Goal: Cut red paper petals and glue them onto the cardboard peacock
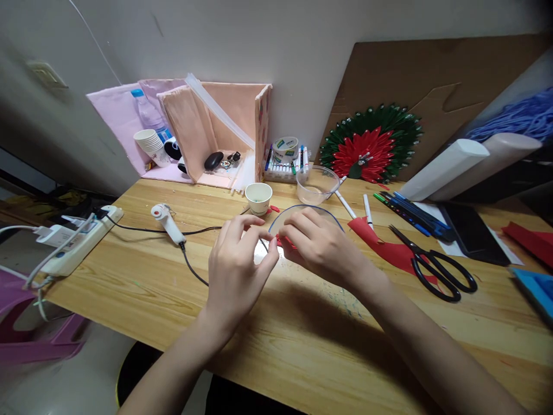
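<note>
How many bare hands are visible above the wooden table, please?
2: the bare left hand and the bare right hand beside it, both close to a small red piece.

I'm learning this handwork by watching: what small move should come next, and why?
Perhaps steady the small red piece with the left hand: the right hand appears to pinch it, while the left thumb and forefinger curve close beside it.

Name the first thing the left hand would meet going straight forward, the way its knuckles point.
Likely the paper cup, just beyond the left hand, though the gap between them is hard to judge.
</note>
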The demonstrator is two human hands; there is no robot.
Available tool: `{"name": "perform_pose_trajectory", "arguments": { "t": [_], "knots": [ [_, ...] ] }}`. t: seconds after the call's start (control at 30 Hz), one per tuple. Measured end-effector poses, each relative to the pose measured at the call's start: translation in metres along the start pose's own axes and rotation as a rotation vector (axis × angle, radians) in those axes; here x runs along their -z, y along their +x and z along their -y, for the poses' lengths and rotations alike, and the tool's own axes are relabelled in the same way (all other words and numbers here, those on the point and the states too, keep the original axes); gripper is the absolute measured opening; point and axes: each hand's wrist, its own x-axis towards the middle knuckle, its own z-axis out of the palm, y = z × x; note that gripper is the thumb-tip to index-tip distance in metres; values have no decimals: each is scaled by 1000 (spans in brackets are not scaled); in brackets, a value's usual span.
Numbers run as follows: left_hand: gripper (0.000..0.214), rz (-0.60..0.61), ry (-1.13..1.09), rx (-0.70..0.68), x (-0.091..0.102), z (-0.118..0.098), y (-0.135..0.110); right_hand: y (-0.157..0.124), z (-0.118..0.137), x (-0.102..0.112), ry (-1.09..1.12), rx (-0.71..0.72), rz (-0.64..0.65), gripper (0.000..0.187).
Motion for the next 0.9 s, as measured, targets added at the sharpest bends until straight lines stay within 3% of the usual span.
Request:
{"name": "perform_pose_trajectory", "arguments": {
  "t": [0.43,0.7,0.9],
  "knots": [
    [4,-44,-1,-7,4,0,1,1,-6,1,40,-23,-51,13],
    [4,-60,6,-9,6,0,3,-4,-16,-6,425,-154,-104,14],
    [4,-71,-3,-13,5,0,2,-5,-20,-6,507,-174,-110,14]
  ]
}}
